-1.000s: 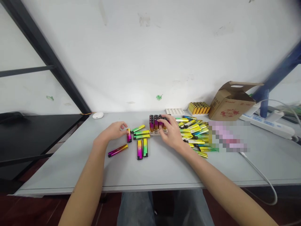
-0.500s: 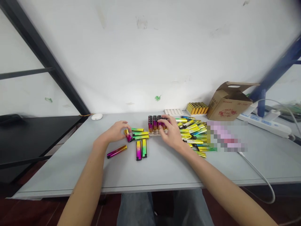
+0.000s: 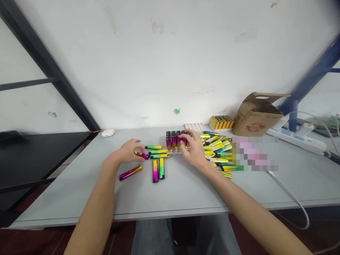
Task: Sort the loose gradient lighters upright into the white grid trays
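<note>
The left hand (image 3: 130,150) is pinching a likely light, stiff, slick lighter (image 3: 144,156), best gripped mid-body, while the right hand (image 3: 194,148), its hold unclear, is partly hiding upright lighters (image 3: 174,141).

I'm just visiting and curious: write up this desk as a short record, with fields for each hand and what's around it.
Left hand: pinching a purple-and-yellow lighter
Right hand: at the upright lighters; exact grip unclear
Holder: white rack under the upright lighters
Loose lighters: six lying between the forearms, four green-and-yellow, two purple-and-yellow
Lighter pile: to the right of the right hand
Back of desk: holed white tray, yellow upright items, cardboard box with raised flap
</note>
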The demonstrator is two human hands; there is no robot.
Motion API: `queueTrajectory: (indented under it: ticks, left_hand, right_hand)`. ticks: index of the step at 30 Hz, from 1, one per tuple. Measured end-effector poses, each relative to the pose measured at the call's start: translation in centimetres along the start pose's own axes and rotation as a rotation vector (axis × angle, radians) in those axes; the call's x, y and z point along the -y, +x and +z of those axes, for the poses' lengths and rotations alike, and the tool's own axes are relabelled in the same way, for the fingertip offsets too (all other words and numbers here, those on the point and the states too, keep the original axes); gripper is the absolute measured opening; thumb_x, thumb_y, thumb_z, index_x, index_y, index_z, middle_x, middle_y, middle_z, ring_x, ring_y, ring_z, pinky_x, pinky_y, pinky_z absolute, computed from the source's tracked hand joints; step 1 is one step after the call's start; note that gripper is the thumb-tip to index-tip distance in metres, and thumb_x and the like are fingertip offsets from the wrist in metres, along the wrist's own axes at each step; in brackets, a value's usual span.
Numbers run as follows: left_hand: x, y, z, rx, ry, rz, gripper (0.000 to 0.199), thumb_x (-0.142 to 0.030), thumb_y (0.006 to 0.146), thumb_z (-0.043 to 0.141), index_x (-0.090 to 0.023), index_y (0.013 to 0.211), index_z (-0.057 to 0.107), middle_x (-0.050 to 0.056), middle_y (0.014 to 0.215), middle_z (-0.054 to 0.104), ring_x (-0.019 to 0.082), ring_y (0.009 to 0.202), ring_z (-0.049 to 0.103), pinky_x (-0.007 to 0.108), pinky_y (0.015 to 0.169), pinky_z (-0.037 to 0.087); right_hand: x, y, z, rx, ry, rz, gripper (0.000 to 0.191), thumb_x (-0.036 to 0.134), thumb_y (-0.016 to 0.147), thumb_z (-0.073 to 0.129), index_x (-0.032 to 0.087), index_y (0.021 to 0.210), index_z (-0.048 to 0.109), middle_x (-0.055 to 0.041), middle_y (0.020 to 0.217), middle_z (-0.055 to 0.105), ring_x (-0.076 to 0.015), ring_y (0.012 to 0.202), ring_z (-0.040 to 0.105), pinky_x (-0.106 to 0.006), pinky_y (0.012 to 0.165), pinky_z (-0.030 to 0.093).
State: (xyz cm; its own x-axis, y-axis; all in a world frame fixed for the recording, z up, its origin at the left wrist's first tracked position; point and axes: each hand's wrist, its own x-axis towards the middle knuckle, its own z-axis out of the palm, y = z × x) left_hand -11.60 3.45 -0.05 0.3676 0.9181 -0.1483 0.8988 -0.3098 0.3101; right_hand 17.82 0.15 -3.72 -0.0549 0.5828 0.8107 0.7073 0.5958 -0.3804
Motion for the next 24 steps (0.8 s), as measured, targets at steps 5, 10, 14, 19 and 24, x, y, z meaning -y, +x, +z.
queueTrajectory:
  ticks: [5,10,14,19,24]
  left_hand:
    - [0.7,0.3,0.3,-0.052,-0.015,-0.017,0.031,-0.051,0.064,0.07,-0.03,0.087,0.071,0.005,0.145,0.04,0.038,0.142,0.015,0.053,0.106,0.029]
    - [0.3,-0.7,-0.8,-0.06,-0.14,-0.038,0.033,-0.057,0.068,0.065,-0.03,0.086,0.07,0.003,0.143,0.043,0.032,0.121,0.049,0.04,0.093,0.045]
    - [-1.3,-1.5,-1.8,-0.171,-0.352,-0.054,0.039,-0.057,0.073,0.06,-0.024,0.093,0.064,0.005,0.116,0.063,0.021,0.084,0.062,0.032,0.075,0.048]
    - [-5.1,0.1,-0.9,-0.422,-0.89,0.12,0.032,-0.049,0.082,0.055,-0.019,0.094,0.054,0.0,0.074,0.058,0.012,0.066,0.055,0.026,0.066,0.046]
    - [-10.0,3.0,0.3,-0.251,-1.48,0.2,0.038,-0.053,0.085,0.039,-0.017,0.079,0.051,-0.005,0.059,0.035,0.007,0.045,0.034,0.02,0.041,0.031]
  right_hand:
    - [0.0,-0.1,0.0,0.021,0.008,0.014,0.024,0.018,0.082,0.051,0.022,0.102,0.064,-0.0104,0.12,0.053,-0.0261,0.114,0.049,-0.046,0.097,0.043]
    - [-0.3,0.3,-0.4,-0.01,0.002,0.017,0.023,0.018,0.082,0.051,0.022,0.1,0.064,-0.0101,0.12,0.054,-0.0253,0.115,0.049,-0.045,0.099,0.042]
    - [-1.3,1.1,-1.3,-0.112,0.022,0.053,0.02,0.021,0.084,0.05,0.021,0.099,0.063,-0.0104,0.117,0.056,-0.0242,0.114,0.05,-0.043,0.099,0.04]
    - [-3.7,2.0,-2.3,-0.215,0.135,0.199,0.025,0.032,0.09,0.042,0.019,0.098,0.062,-0.0094,0.104,0.063,-0.0233,0.103,0.056,-0.043,0.094,0.041]
    - [-5.7,2.4,-2.0,-0.115,0.549,0.588,0.043,0.05,0.091,0.032,0.019,0.101,0.059,-0.0059,0.082,0.067,-0.0186,0.076,0.064,-0.033,0.07,0.05]
